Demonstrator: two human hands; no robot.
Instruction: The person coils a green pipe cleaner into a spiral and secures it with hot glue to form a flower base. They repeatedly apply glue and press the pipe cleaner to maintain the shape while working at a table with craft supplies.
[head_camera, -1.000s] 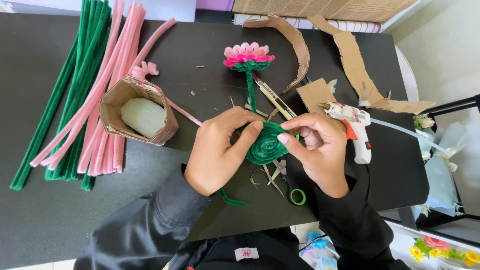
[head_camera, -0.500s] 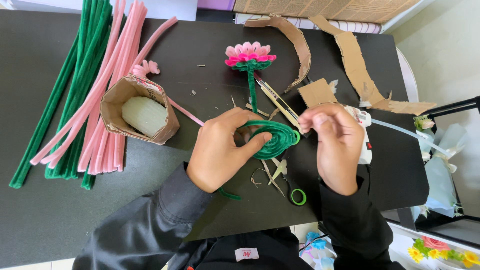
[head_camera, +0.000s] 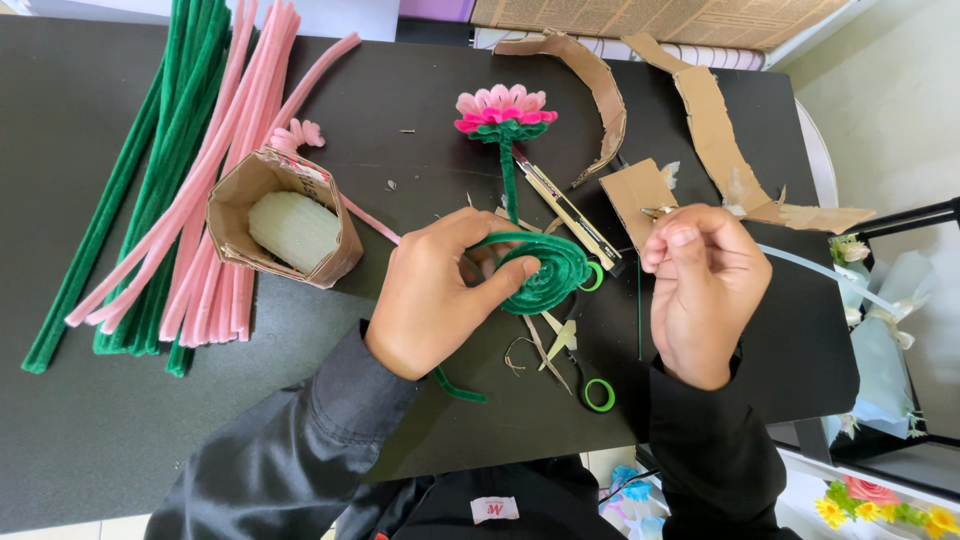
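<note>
Green coil: a flat spiral of green pipe cleaner (head_camera: 540, 272) is seen just right of centre, pinched by the left hand (head_camera: 440, 295), thumb across the face and fingers (head_camera: 478, 222) curled over the top rim.

Right hand: the right hand (head_camera: 705, 290) is held right of centre, well apart from the coil, fingers closed narrow on a thin dark wire (head_camera: 640, 310) that drops straight down to the desk.

Open room: a bare stretch of the black desk (head_camera: 120, 430) is left at lower left; the desk's right edge sits just beyond the right hand, so not much room there tbh.

Changed: half a second ago the right hand was closer to the coil; now it's been pulled off to the right. The coil was kept in the same spot.

Around: a pink flower on a green stem (head_camera: 503, 112) is laid just above the coil, with a wooden strip (head_camera: 565, 210) beside it. A cardboard cup with a white lump (head_camera: 285, 228) is left of the left hand, lying on the pink and green pipe cleaners (head_camera: 190, 180) in the upper left. Cardboard scraps (head_camera: 715, 140) are spread upper right. Green-handled scissors (head_camera: 598, 392) are partly hidden between the wrists.
</note>
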